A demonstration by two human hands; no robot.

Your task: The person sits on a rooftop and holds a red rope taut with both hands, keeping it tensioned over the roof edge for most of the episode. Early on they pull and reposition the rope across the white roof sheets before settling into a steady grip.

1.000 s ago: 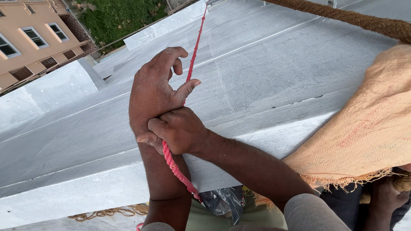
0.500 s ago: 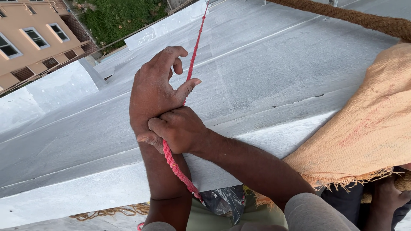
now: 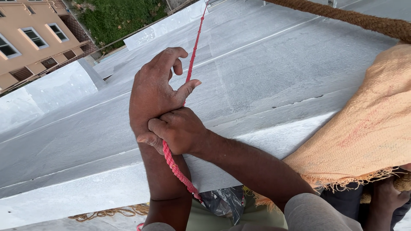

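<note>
A thin red rope (image 3: 195, 47) runs taut from the top of the view down a grey-white wall (image 3: 278, 64) to my hands. My left hand (image 3: 156, 87) reaches out back-up, fingers loosely curled and apart, and the rope passes between its thumb and fingers. My right hand (image 3: 180, 130) is clenched on the rope right at my left wrist, pressing against it. Below that fist the twisted red rope (image 3: 180, 173) continues along my left forearm toward my body.
An orange burlap cloth (image 3: 368, 128) with a frayed edge hangs at the right, below a thick brown coir rope (image 3: 355, 19). A black plastic bag (image 3: 222, 201) sits near my lap. Far below lie a beige building (image 3: 30, 42) and greenery (image 3: 115, 15). Thin brown cord (image 3: 107, 211) lies bottom left.
</note>
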